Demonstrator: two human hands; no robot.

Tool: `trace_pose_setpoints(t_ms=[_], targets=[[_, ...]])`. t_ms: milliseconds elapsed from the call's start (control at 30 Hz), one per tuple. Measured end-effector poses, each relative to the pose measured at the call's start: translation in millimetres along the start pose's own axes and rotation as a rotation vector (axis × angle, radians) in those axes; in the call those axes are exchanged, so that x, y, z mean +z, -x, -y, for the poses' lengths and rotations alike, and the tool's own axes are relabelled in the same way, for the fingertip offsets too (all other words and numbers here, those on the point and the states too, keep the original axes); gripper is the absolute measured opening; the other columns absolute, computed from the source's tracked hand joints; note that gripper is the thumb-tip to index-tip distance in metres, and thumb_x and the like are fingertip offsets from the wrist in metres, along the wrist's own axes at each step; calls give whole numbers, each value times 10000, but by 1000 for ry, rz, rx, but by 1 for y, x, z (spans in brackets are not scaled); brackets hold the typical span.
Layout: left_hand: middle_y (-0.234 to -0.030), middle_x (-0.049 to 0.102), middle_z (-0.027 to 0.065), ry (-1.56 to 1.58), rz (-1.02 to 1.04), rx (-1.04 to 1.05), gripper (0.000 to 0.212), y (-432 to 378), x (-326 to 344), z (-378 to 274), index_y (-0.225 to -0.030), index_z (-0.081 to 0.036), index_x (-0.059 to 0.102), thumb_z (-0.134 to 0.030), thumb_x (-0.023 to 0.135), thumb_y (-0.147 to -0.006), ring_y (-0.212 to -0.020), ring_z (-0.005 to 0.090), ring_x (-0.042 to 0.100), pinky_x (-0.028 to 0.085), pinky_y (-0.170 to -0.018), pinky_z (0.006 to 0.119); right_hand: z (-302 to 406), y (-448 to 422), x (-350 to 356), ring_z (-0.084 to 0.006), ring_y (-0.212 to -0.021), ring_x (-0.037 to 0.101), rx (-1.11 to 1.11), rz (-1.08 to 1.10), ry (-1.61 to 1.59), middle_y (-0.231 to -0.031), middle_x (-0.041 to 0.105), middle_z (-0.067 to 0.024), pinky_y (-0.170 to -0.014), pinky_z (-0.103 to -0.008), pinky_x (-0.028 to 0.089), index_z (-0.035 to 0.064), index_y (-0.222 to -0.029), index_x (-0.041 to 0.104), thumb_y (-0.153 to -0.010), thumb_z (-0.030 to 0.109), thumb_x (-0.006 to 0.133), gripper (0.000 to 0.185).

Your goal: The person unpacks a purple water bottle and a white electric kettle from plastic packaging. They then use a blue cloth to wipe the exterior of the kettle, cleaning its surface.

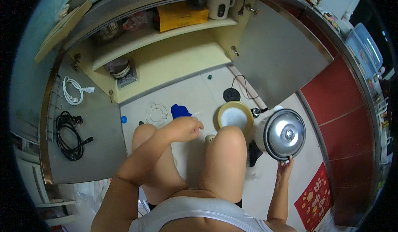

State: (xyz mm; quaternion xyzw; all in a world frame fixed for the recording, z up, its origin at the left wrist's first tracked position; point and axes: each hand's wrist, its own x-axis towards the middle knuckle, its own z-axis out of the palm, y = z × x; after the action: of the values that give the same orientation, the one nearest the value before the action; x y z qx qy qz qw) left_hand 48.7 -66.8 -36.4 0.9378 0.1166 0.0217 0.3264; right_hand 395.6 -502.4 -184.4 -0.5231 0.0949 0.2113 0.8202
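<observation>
My left hand point(185, 128) hovers above my knees with its fingers loosely bent, and I see nothing held in it. Just beyond it a blue cloth point(180, 111) lies crumpled on the tiled floor. To the right, my right hand point(284, 166) grips the near rim of a steel pot point(262, 135) topped by a shiny domed lid point(286, 134). Between my right knee and the cabinet is a yellow-rimmed basin point(250, 115) with a whitish inside, partly hidden by the knee. A small metal object point(256, 112) sits between basin and pot.
Ahead is a low cabinet point(174, 56) with both doors swung out. White cable point(73, 90) and black cable point(70, 135) hang on the left door. A black disc point(231, 95) with a cord lies near the right door point(279, 51). A wire ring rack point(156, 114) rests on the floor.
</observation>
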Motion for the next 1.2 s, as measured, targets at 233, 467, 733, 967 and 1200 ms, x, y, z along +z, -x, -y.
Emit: trace_pose_setpoints(t_ms=[233,467,733,967,1200], targets=[[-995,637,150,-74,209,-125,344,20,7,15,-1102,-62,639,-316,619,-872,-920,329,628,501,-796,424,-55,-48,222,-230,-1040,617,184,224,-57,-1055,660,-66,-1002,-478,459,88,-1061,577,-882,310,647,294],[-1094,611,186,-42,292,-190,394,34,8,23,-1151,-75,611,-366,591,-886,-1017,366,601,493,-856,466,-161,-67,402,-244,-1032,619,301,453,14,-1087,649,-31,-935,-456,500,108,-1136,553,-864,316,674,362],[-1078,636,204,-3,282,-341,352,44,2,16,-994,-24,692,-348,627,-873,-974,375,628,499,-850,474,-259,-35,503,-221,-951,620,420,535,166,-1104,613,-72,-766,-314,573,86,-1179,549,-853,346,678,436],[-1068,624,228,14,227,-377,362,59,-7,24,-992,16,673,-324,630,-875,-955,386,630,506,-837,476,-303,-16,563,-275,-809,639,476,524,185,-1115,579,-165,-608,-272,592,28,-1190,532,-826,315,716,498],[-1096,613,233,138,208,-420,253,69,1,33,-1007,32,654,-153,588,-848,-990,396,623,504,-852,474,-343,-25,612,-249,-775,608,474,551,241,-1129,565,-120,-577,-276,566,49,-1150,562,-814,310,721,454]])
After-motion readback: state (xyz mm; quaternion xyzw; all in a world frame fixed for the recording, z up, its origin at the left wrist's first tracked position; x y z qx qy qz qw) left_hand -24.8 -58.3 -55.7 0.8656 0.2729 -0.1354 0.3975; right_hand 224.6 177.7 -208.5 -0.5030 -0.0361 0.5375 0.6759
